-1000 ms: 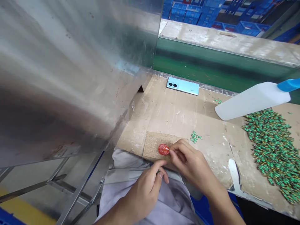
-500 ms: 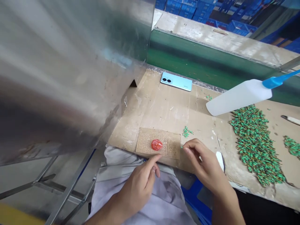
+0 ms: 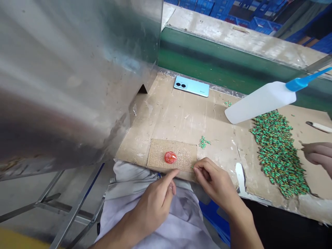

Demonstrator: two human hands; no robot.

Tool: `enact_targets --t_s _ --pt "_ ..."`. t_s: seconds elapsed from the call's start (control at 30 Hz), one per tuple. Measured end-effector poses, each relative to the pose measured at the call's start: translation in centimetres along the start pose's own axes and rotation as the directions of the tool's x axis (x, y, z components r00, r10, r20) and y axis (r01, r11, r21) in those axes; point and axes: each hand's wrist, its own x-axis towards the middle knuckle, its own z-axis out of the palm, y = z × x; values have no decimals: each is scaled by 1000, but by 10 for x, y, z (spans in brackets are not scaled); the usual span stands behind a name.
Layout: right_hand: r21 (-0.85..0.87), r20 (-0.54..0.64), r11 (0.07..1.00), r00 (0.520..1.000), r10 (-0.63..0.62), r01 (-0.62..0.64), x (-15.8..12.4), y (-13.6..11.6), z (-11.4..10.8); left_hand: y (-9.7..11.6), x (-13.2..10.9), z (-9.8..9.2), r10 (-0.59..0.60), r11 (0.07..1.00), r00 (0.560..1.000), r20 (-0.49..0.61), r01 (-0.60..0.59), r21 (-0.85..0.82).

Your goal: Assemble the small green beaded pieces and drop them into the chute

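Note:
A rectangular piece of cardboard with rows of tiny holes or dots lies at the table's near edge. On it sits a glossy red blob. My right hand is at the cardboard's right end, thumb and forefinger pinching a tiny green piece. Below the front edge rests my left hand, its forefinger stretched towards the cardboard and the other fingers loosely curled, with nothing visible in it. Just beyond the cardboard's right corner is a small cluster of green pieces.
A large heap of green pieces covers the right side. A white bottle with a blue nozzle leans over the table. A light-blue phone lies at the back. Another person's hand reaches in at right. A metal panel stands left.
My right hand has moved left to the cardboard's edge with the small green piece. My left hand has hardly moved. Another person's hand has appeared at the right, and the view has shifted slightly.

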Motion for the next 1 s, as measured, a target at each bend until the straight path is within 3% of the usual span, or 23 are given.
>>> enact_targets --t_s 1.0 --pt "32 -40 999 999 12 -11 1 6 2 -5 -1 1 6 999 1000 -30 -7 -31"
